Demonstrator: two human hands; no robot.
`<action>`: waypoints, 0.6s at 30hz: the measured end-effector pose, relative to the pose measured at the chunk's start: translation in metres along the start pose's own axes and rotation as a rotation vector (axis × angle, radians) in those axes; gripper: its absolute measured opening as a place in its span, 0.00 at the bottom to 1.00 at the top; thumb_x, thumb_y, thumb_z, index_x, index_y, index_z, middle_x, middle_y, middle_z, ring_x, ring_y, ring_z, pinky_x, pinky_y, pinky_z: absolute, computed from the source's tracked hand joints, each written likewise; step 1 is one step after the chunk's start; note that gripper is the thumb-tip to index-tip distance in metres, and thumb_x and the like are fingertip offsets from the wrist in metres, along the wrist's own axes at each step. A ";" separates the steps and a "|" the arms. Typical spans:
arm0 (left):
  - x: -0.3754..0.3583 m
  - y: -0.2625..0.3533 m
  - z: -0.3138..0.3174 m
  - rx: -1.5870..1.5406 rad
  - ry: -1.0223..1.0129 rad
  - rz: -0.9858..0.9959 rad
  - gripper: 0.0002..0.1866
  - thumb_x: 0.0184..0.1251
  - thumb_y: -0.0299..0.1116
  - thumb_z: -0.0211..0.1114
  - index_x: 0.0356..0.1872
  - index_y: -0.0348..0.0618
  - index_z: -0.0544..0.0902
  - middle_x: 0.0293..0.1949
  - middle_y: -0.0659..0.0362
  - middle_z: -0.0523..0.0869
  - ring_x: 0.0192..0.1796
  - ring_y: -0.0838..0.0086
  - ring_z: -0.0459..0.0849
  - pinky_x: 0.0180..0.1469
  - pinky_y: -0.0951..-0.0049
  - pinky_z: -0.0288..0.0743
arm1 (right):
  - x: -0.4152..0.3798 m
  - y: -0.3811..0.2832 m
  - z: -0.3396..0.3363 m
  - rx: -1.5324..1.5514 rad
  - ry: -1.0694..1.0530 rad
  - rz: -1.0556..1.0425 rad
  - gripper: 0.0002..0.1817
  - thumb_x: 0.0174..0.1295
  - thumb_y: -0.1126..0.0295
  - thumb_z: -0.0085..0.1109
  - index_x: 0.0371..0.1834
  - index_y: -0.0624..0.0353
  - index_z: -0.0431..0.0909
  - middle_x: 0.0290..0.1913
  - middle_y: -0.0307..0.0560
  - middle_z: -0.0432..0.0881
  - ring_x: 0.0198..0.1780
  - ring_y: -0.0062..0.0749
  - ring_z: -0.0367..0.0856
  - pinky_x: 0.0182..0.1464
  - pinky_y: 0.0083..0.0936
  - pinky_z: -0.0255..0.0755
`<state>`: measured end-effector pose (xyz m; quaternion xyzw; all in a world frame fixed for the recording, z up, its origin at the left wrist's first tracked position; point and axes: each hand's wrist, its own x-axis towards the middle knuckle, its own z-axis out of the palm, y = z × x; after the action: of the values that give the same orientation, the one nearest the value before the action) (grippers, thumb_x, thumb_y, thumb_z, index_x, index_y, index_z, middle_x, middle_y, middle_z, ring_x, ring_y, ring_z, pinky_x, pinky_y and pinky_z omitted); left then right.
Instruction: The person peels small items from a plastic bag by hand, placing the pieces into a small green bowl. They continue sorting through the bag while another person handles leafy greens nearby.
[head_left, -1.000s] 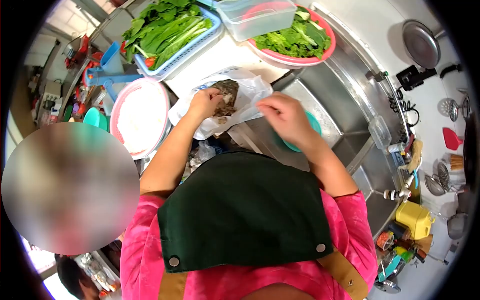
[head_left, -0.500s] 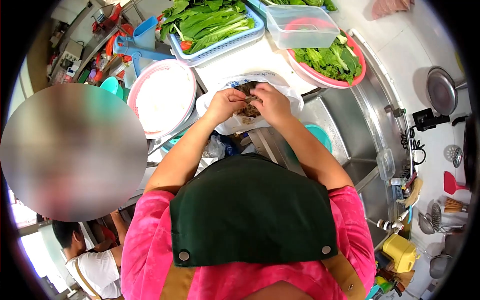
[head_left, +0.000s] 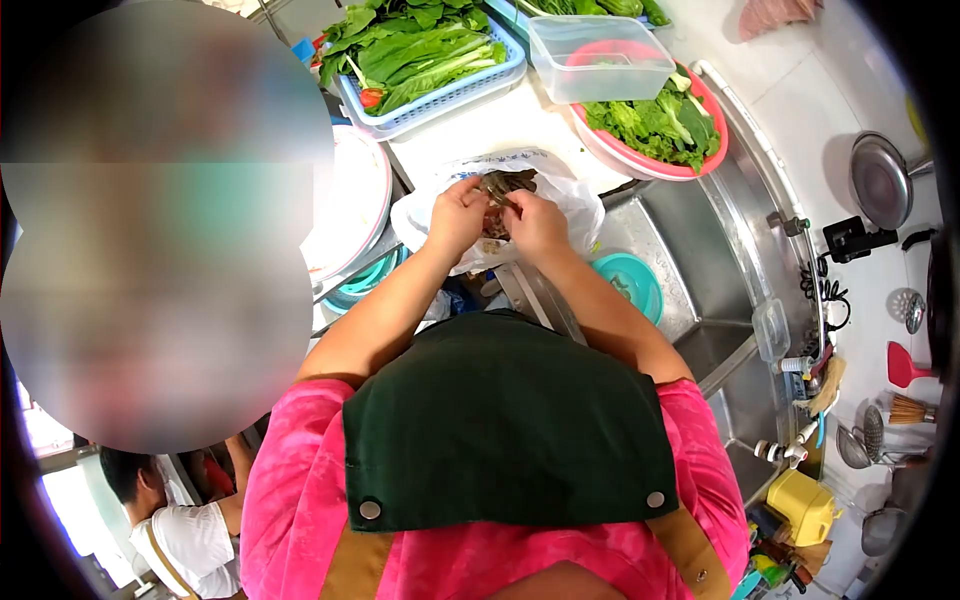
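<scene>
A white plastic bag [head_left: 578, 212] lies open at the edge between counter and sink. Inside is a heap of grey-brown shrimp [head_left: 518, 180], partly covered by my hands. My left hand [head_left: 457, 218] is at the bag's mouth, its fingers pinched on what looks like a shrimp [head_left: 495, 190]. From the other side my right hand [head_left: 538, 220] grips the same shrimp with bent fingers. Close to my right forearm, a turquoise bowl [head_left: 654, 280] sits in the sink with a few small pieces in it.
Beyond the bag are a blue basket of leafy greens [head_left: 455, 100], a clear plastic box [head_left: 600, 85] and a pink basin of lettuce [head_left: 716, 150]. The metal sink [head_left: 700, 240] lies to the right. At left stand a white-filled basket [head_left: 350, 200] and a person in white [head_left: 190, 535].
Both hands have shifted slightly, and a dark shrimp now shows between them. My right forearm has moved, exposing more of the turquoise bowl. A blurred area covers more of the upper left.
</scene>
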<state>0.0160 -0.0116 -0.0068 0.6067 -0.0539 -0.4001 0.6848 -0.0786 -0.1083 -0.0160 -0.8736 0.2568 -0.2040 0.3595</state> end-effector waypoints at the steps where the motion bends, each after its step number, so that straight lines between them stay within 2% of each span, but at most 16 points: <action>1: -0.001 0.000 -0.004 0.499 0.110 0.384 0.21 0.50 0.26 0.63 0.49 0.38 0.74 0.35 0.53 0.81 0.39 0.70 0.79 0.39 0.71 0.73 | 0.001 0.004 0.001 0.000 -0.003 -0.002 0.10 0.48 0.66 0.58 0.34 0.56 0.76 0.30 0.51 0.79 0.33 0.46 0.77 0.34 0.36 0.70; 2: -0.002 0.000 -0.007 0.999 0.221 0.767 0.22 0.48 0.28 0.64 0.49 0.42 0.75 0.35 0.53 0.81 0.42 0.67 0.78 0.42 0.67 0.72 | 0.002 0.009 0.002 0.038 -0.008 -0.029 0.10 0.50 0.66 0.56 0.35 0.56 0.76 0.30 0.52 0.79 0.33 0.47 0.77 0.35 0.36 0.70; 3: -0.006 0.004 -0.008 0.998 0.225 0.764 0.22 0.48 0.28 0.64 0.49 0.42 0.75 0.35 0.53 0.81 0.42 0.67 0.78 0.42 0.67 0.72 | 0.003 0.011 0.002 0.077 -0.014 -0.056 0.09 0.52 0.67 0.53 0.35 0.57 0.77 0.30 0.53 0.79 0.32 0.47 0.77 0.35 0.36 0.70; 5: -0.013 0.014 -0.008 1.210 0.037 1.052 0.18 0.44 0.30 0.65 0.41 0.46 0.80 0.35 0.56 0.81 0.47 0.63 0.75 0.50 0.63 0.66 | 0.003 0.014 -0.001 0.119 -0.072 -0.073 0.10 0.53 0.68 0.52 0.36 0.58 0.76 0.29 0.52 0.79 0.31 0.47 0.78 0.35 0.36 0.70; 6: -0.013 0.013 -0.009 1.201 0.019 0.942 0.11 0.43 0.31 0.65 0.33 0.47 0.82 0.33 0.61 0.82 0.43 0.62 0.76 0.54 0.63 0.62 | 0.003 0.014 -0.002 0.161 -0.126 -0.087 0.10 0.54 0.69 0.51 0.37 0.60 0.75 0.27 0.52 0.79 0.30 0.46 0.78 0.34 0.36 0.71; 7: -0.013 0.013 -0.009 1.200 0.021 0.940 0.11 0.43 0.31 0.65 0.33 0.47 0.82 0.33 0.61 0.82 0.43 0.62 0.76 0.54 0.63 0.62 | 0.003 0.015 -0.001 0.161 -0.128 -0.088 0.10 0.54 0.69 0.51 0.37 0.60 0.75 0.27 0.52 0.79 0.30 0.46 0.78 0.34 0.36 0.71; 9: -0.011 0.015 -0.008 1.188 -0.015 0.816 0.09 0.44 0.29 0.64 0.30 0.43 0.82 0.29 0.59 0.83 0.35 0.66 0.80 0.48 0.67 0.68 | 0.004 0.013 -0.002 0.513 -0.271 0.069 0.10 0.56 0.72 0.47 0.38 0.64 0.74 0.24 0.49 0.78 0.28 0.40 0.78 0.33 0.32 0.71; 10: -0.010 0.015 -0.008 1.188 -0.013 0.815 0.09 0.44 0.29 0.64 0.30 0.43 0.82 0.29 0.59 0.83 0.35 0.66 0.80 0.48 0.67 0.68 | 0.004 0.010 -0.003 0.512 -0.273 0.069 0.10 0.56 0.72 0.47 0.38 0.64 0.74 0.24 0.49 0.78 0.28 0.40 0.78 0.33 0.32 0.71; 12: -0.007 0.016 -0.007 0.965 -0.018 0.702 0.08 0.44 0.29 0.64 0.28 0.40 0.81 0.25 0.56 0.83 0.27 0.70 0.81 0.38 0.71 0.74 | 0.004 0.004 -0.007 0.557 -0.342 0.133 0.09 0.58 0.75 0.44 0.38 0.66 0.73 0.25 0.49 0.77 0.30 0.32 0.77 0.33 0.26 0.70; 14: 0.007 0.003 -0.011 0.869 -0.058 0.740 0.08 0.42 0.28 0.65 0.27 0.38 0.80 0.24 0.55 0.83 0.25 0.72 0.81 0.29 0.75 0.75 | 0.002 0.024 0.009 0.333 -0.091 -0.228 0.10 0.61 0.74 0.42 0.41 0.65 0.72 0.25 0.43 0.76 0.28 0.22 0.74 0.30 0.21 0.70; 15: -0.010 0.022 -0.001 0.714 -0.137 0.314 0.11 0.39 0.30 0.67 0.28 0.40 0.81 0.25 0.56 0.83 0.27 0.71 0.82 0.33 0.75 0.76 | -0.002 0.012 0.007 0.901 -0.255 0.036 0.11 0.61 0.70 0.43 0.43 0.62 0.72 0.27 0.41 0.76 0.30 0.22 0.74 0.31 0.20 0.69; 16: -0.009 0.019 -0.004 0.978 -0.100 0.541 0.14 0.34 0.33 0.69 0.27 0.42 0.81 0.26 0.57 0.84 0.27 0.71 0.82 0.33 0.74 0.76 | 0.004 0.022 0.007 0.628 -0.376 0.123 0.13 0.62 0.67 0.43 0.45 0.62 0.70 0.31 0.39 0.76 0.31 0.23 0.74 0.31 0.19 0.69; 17: -0.009 0.018 -0.005 1.040 -0.108 0.495 0.14 0.32 0.36 0.69 0.26 0.44 0.81 0.27 0.58 0.84 0.29 0.71 0.82 0.35 0.72 0.76 | 0.002 0.016 0.007 0.759 -0.429 0.156 0.16 0.62 0.65 0.43 0.49 0.64 0.68 0.37 0.40 0.76 0.35 0.24 0.75 0.35 0.18 0.70; 18: -0.013 0.021 -0.004 1.139 -0.028 0.639 0.14 0.31 0.37 0.69 0.24 0.45 0.81 0.27 0.58 0.84 0.30 0.71 0.82 0.35 0.71 0.75 | -0.001 0.005 0.003 0.855 -0.438 0.206 0.20 0.63 0.63 0.43 0.54 0.66 0.65 0.44 0.43 0.75 0.39 0.25 0.76 0.39 0.19 0.71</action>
<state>0.0198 -0.0017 0.0155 0.8234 -0.4440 -0.0935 0.3408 -0.0797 -0.1091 -0.0218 -0.6402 0.1537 -0.0662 0.7498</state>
